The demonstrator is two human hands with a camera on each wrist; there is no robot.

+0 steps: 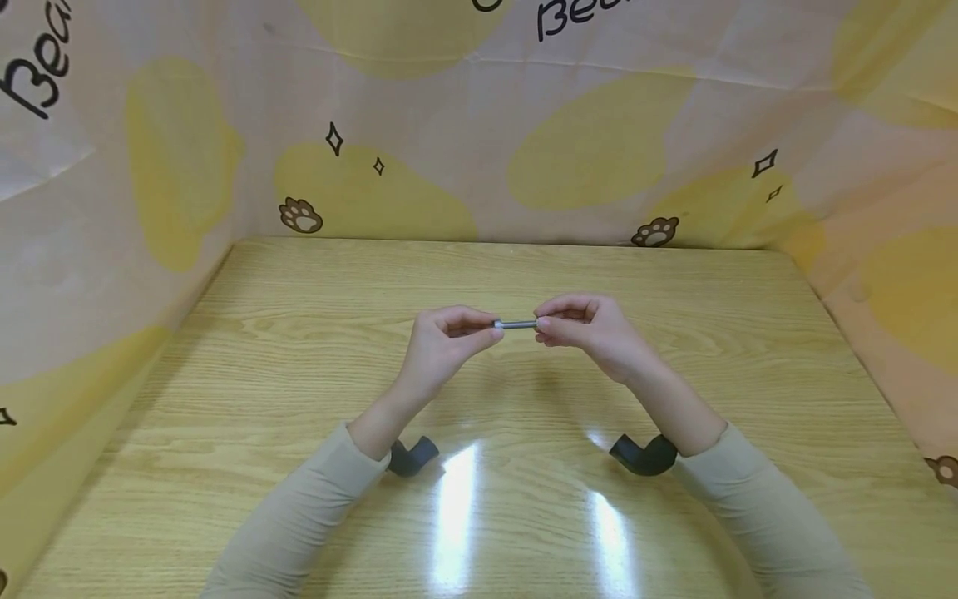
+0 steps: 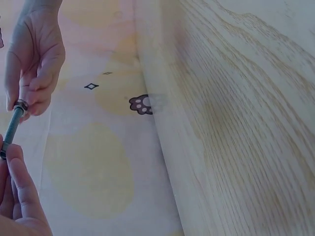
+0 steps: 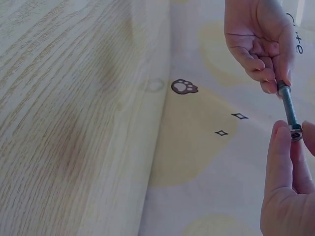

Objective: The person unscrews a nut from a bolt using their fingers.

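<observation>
A metal bolt (image 1: 519, 324) is held above the table between both hands, lying roughly level from left to right. My left hand (image 1: 446, 345) pinches its head end between thumb and fingers. At the other end my right hand (image 1: 595, 333) grips a nut (image 3: 295, 132) with its fingertips. The right wrist view shows the threaded bolt shank (image 3: 289, 107) running from the left fingers to that nut. In the left wrist view the nut (image 2: 21, 105) sits around the bolt's tip at the right fingertips; the fingers partly cover the bolt's head.
Beneath the hands is a wood-grain table (image 1: 299, 349) with bright light reflections near its front. A patterned cloth (image 1: 449, 125) stands behind it and along both sides. Black curved pieces (image 1: 644, 456) show beside both wrists.
</observation>
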